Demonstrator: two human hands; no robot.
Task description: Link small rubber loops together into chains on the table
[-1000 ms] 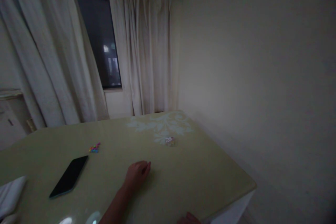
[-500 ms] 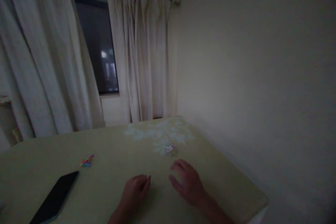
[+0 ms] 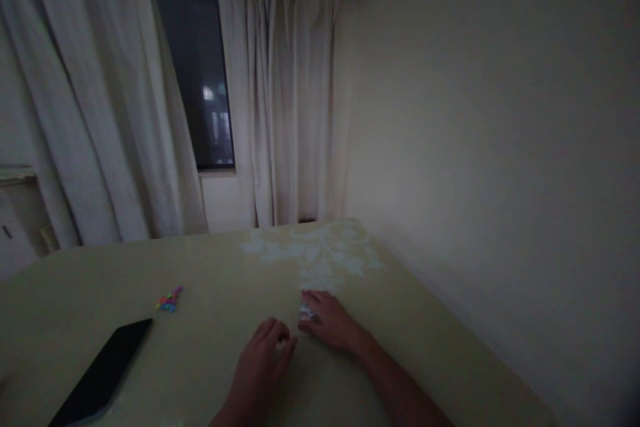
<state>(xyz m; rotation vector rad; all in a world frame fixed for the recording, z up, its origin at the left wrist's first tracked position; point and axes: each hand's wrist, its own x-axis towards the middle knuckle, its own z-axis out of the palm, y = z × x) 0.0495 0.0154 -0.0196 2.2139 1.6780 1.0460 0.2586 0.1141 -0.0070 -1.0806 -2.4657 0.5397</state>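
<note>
My right hand is wrapped over a small clear packet on the tabletop, its fingers round the far side and the thumb on the near side. Only the packet's left part shows; what is inside is too blurred to tell. To the left, my left hand is just above the table with its fingers curled and the thumb apart from them, nothing between them. A small heap of bright multicoloured pieces lies farther left on the table.
A black phone or tablet lies at the table's left front. The greenish table has a pale floral pattern near its far edge. A wall runs along the right side, and curtains hang behind.
My right hand has moved left and forward and closed on the packet, which now sits nearer and farther left. My left hand has opened slightly. The view has shifted a little.
</note>
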